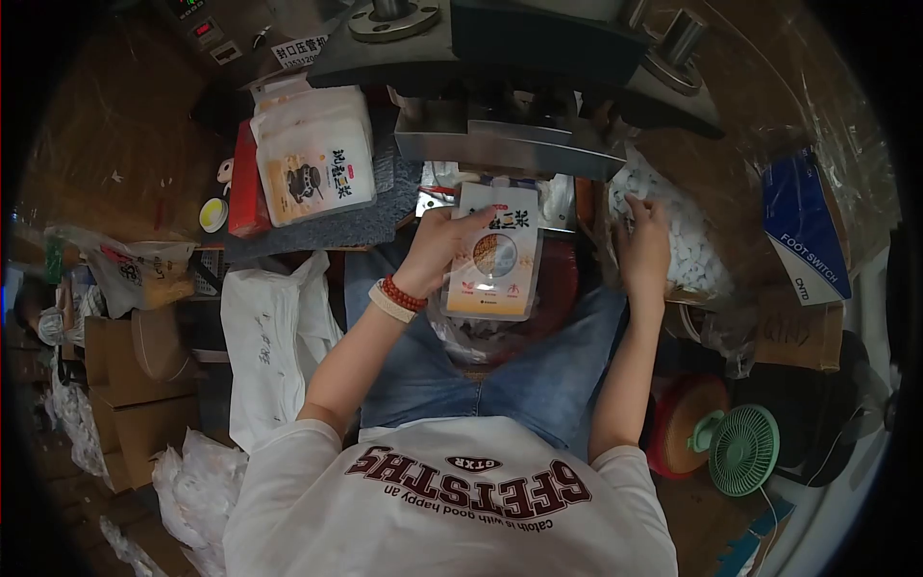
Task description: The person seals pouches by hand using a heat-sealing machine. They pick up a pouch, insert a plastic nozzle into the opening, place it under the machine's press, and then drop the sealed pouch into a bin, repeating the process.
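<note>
My left hand [437,252] grips a flat printed pouch [486,296] by its left edge, thumb across the front. The pouch is white and yellow, with a round window showing beans, and its top end is at the metal jaw of the press [510,142]. To the right, my right hand [644,248] is over a box of small white plastic pieces [678,216], probably spouts or caps. Its fingertips are drawn together; whatever is between them is too small to make out.
A stack of similar pouches [317,178] lies on a grey cloth [385,207] at the left, beside a red box [248,188]. A blue foot switch box [806,226] stands at the right. A green fan [744,449] is lower right, white sacks [274,346] lower left.
</note>
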`<state>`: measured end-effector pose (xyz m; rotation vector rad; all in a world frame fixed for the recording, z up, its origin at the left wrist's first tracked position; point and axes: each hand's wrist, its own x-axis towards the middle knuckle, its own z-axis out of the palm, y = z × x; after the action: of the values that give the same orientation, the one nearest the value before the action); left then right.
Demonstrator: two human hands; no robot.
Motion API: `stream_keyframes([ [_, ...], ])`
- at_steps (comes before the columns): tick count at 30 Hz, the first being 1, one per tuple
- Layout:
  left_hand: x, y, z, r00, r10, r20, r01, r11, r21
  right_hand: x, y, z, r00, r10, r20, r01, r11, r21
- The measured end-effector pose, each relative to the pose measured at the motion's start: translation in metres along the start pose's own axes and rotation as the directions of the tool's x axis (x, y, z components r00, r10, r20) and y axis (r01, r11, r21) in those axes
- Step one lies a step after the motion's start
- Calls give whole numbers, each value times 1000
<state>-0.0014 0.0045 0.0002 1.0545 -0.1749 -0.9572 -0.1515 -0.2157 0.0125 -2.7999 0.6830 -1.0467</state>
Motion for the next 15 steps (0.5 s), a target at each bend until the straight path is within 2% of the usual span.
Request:
stream_keyframes([
  [2, 3, -4, 4, 999, -3, -34, 1, 999, -53, 1, 6, 16, 966, 162, 204, -182, 980, 84],
  [4, 0, -2, 0, 999, -3, -52, 2, 1000, -22, 4, 3, 13, 961, 167, 221, -191, 977, 94],
  [6, -4, 13, -10, 1000, 27, 4, -27, 930, 367, 6, 0, 8, 956, 176, 234, -203, 974, 97],
  [7, -5, 20, -22, 980, 165, -110, -70, 807, 586, 6, -1, 6, 948, 212, 238, -245, 963, 114],
  [8, -9, 30, -38, 862, 495, -103, -170, 476, 863, 6, -1, 5, 937, 252, 244, -289, 948, 131],
  [9, -16, 38, -55, 667, 744, 42, -123, 55, 991, 3, -1, 4, 937, 251, 243, -289, 948, 132],
  [10, -24, 43, -71, 651, 753, 91, 123, -223, 967, 0, -2, 4, 950, 282, 131, -305, 926, 221],
  [11, -34, 44, -88, 648, 749, 140, 359, -463, 810, -2, -3, 4, 948, 318, 20, -308, 899, 311],
  [12, -43, 39, -111, 777, 627, 65, 236, -385, 892, -5, -8, 1, 949, 315, 19, -305, 899, 315],
  [13, -54, 37, -120, 817, 563, 125, 128, -388, 913, -5, -18, -3, 927, 374, 38, -308, 698, 647],
  [14, -64, 34, -124, 848, 494, 190, 17, -385, 923, -6, -29, -8, 903, 422, 82, -264, 392, 881],
  [15, -73, 31, -125, 804, 502, 318, -90, -426, 900, -10, -40, -17, 900, 427, 87, -269, 389, 881],
])
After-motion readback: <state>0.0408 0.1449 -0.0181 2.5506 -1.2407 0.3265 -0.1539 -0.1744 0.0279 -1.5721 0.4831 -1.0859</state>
